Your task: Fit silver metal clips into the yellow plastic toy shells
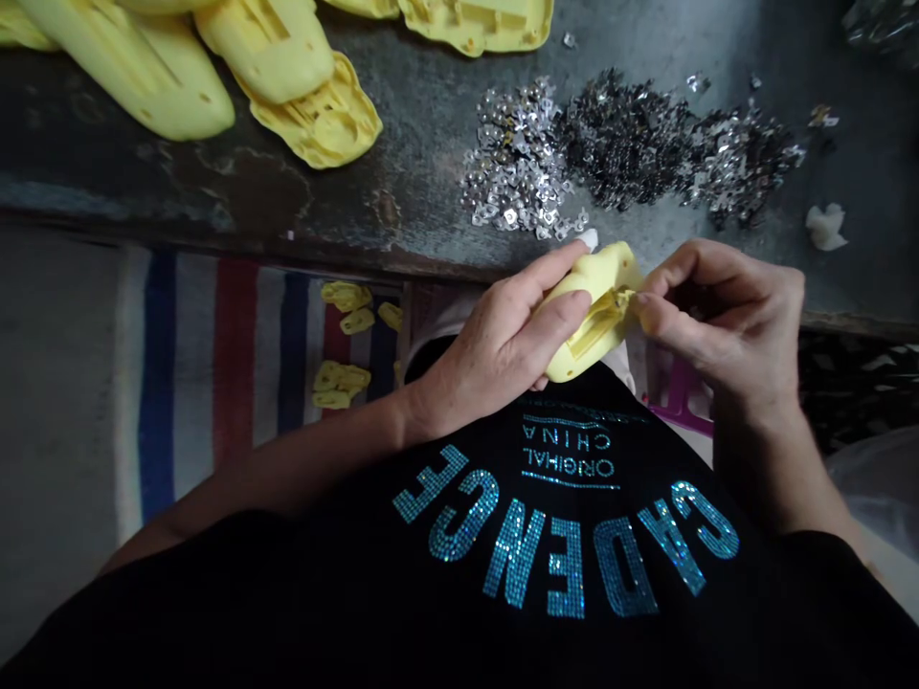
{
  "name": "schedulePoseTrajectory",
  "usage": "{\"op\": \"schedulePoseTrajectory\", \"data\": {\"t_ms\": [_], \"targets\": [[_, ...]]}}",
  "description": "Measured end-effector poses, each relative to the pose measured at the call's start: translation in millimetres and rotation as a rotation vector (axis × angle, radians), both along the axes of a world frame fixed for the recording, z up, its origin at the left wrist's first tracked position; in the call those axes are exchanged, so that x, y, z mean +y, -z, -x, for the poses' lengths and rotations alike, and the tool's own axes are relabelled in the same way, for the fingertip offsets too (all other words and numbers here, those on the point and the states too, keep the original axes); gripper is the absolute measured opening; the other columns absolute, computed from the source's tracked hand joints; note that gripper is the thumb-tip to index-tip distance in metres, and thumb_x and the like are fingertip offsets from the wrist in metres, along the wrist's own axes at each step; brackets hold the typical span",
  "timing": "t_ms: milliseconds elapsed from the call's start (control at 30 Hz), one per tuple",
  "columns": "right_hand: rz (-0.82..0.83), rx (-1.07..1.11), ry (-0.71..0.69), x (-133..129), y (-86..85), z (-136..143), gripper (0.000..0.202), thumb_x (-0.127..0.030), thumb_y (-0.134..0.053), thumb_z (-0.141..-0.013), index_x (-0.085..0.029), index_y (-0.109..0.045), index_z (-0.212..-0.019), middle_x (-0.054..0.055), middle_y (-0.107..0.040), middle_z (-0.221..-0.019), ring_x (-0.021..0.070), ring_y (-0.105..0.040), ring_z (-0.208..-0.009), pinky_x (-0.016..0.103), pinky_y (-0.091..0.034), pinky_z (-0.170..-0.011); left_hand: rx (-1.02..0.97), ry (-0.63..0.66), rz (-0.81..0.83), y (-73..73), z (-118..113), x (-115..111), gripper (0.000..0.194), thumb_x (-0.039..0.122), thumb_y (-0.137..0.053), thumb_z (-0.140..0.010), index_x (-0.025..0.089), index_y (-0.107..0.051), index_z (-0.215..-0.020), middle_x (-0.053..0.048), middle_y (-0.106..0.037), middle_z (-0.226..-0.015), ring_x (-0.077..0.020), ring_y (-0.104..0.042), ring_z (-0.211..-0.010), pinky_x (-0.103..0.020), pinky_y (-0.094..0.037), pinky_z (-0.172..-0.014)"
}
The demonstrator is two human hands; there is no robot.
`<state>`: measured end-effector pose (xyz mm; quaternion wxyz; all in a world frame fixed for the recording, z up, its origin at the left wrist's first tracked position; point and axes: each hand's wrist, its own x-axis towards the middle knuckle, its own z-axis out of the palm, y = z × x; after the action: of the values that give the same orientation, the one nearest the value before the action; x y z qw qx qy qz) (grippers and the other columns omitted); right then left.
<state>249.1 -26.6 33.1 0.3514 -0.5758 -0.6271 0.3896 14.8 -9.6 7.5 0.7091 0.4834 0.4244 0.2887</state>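
My left hand [499, 335] is closed around a yellow plastic shell [599, 273], with the thumb lying across its upper face. A white wrapping covers one fingertip of that hand. The shell is tilted and shows a long recessed slot and small holes near its ends. Thumb and forefinger of my right hand [739, 321] are pinched together at the slot's right end. Whatever sits between those fingertips is too small and covered to name. Just beyond the shell, a pile of small shiny metal clips [513, 163] lies on the dark bench [423, 124].
Darker metal pieces [624, 139] and another silvery heap [743, 163] continue rightward. More yellow shells [280, 57] lie at the bench's upper left. Below the bench edge, several yellow parts [341, 383] rest on a striped sheet [234, 364]. A crumpled white scrap [825, 227] is at the right.
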Motion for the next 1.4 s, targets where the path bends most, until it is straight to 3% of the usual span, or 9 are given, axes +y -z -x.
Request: {"op": "schedulePoseTrajectory", "data": {"t_ms": [100,200,333,533,733,900,1200,1400], "targets": [[-0.025,0.000,0.041,0.5,0.9,-0.7,0.028,-0.044,-0.092,-0.094,-0.028,-0.072,-0.081,0.000,-0.070,-0.078,0.0163,-0.057,-0.061,0.032,-0.041,-0.050,0.014,0.002,-0.004,-2.7,-0.9,-0.2,0.068,0.059,-0.071,-0.111,0.028,-0.064,-0.170,-0.004,-0.077,-0.096,-0.0139,-0.063,-0.062,-0.024,-0.051,-0.041],[0.001,-0.027,0.009,1.3,2.8,-0.7,0.030,-0.052,-0.087,-0.098,-0.030,-0.072,-0.083,0.001,-0.072,-0.081,0.0193,-0.064,-0.065,0.034,-0.048,-0.050,0.026,0.009,-0.013,-4.4,-1.4,-0.4,0.067,0.058,-0.070,-0.112,0.026,-0.063,-0.171,-0.004,-0.077,-0.097,-0.0145,-0.064,-0.064,-0.024,-0.051,-0.042],[0.008,-0.021,-0.005,1.8,2.8,-1.2,0.032,-0.051,-0.090,-0.097,-0.028,-0.072,-0.084,0.001,-0.073,-0.081,0.0177,-0.064,-0.064,0.034,-0.050,-0.051,0.007,0.017,-0.023,-3.3,-0.9,-0.4,0.064,0.058,-0.070,-0.112,0.027,-0.065,-0.168,-0.004,-0.079,-0.099,-0.0148,-0.065,-0.064,-0.024,-0.051,-0.043],[-0.099,-0.026,0.017,-1.9,6.2,-3.4,0.012,-0.033,-0.090,-0.100,-0.028,-0.082,-0.093,0.000,-0.077,-0.088,0.0152,-0.062,-0.071,0.033,-0.042,-0.060,-0.029,-0.012,0.046,-2.4,-3.6,0.6,0.063,0.051,-0.070,-0.113,0.023,-0.064,-0.169,-0.002,-0.074,-0.089,-0.0117,-0.060,-0.057,-0.022,-0.049,-0.040],[-0.164,-0.005,0.069,-6.4,13.0,-1.5,0.023,-0.047,-0.093,-0.099,-0.028,-0.083,-0.091,0.001,-0.074,-0.082,0.0163,-0.056,-0.066,0.035,-0.038,-0.058,-0.077,-0.037,0.105,-2.4,-7.4,2.3,0.057,0.038,-0.067,-0.112,0.020,-0.065,-0.166,-0.001,-0.074,-0.089,-0.0097,-0.058,-0.053,-0.019,-0.047,-0.037],[-0.208,-0.069,0.052,-8.5,10.2,-0.3,0.019,-0.042,-0.089,-0.102,-0.029,-0.081,-0.091,0.001,-0.071,-0.082,0.0171,-0.055,-0.065,0.036,-0.040,-0.059,-0.067,-0.002,0.060,-1.0,-6.1,2.0,0.060,0.040,-0.066,-0.113,0.019,-0.062,-0.169,0.000,-0.074,-0.086,-0.0105,-0.059,-0.053,-0.020,-0.048,-0.038],[-0.273,-0.127,0.083,-11.6,15.6,8.4,0.026,-0.039,-0.084,-0.103,-0.029,-0.069,-0.084,0.000,-0.065,-0.079,0.0182,-0.053,-0.064,0.039,-0.044,-0.058,-0.012,0.045,-0.029,-8.0,-3.8,-0.1,0.066,0.048,-0.067,-0.114,0.018,-0.059,-0.172,-0.003,-0.077,-0.096,-0.0120,-0.061,-0.062,-0.021,-0.050,-0.045],[-0.339,-0.216,0.086,-12.5,23.9,9.1,0.024,-0.039,-0.082,-0.105,-0.031,-0.068,-0.087,0.001,-0.068,-0.079,0.0197,-0.055,-0.064,0.042,-0.047,-0.057,0.025,0.043,-0.111,-7.5,-4.7,0.9,0.067,0.048,-0.068,-0.112,0.013,-0.061,-0.170,-0.008,-0.083,-0.114,-0.0217,-0.078,-0.096,-0.023,-0.061,-0.063]]}}
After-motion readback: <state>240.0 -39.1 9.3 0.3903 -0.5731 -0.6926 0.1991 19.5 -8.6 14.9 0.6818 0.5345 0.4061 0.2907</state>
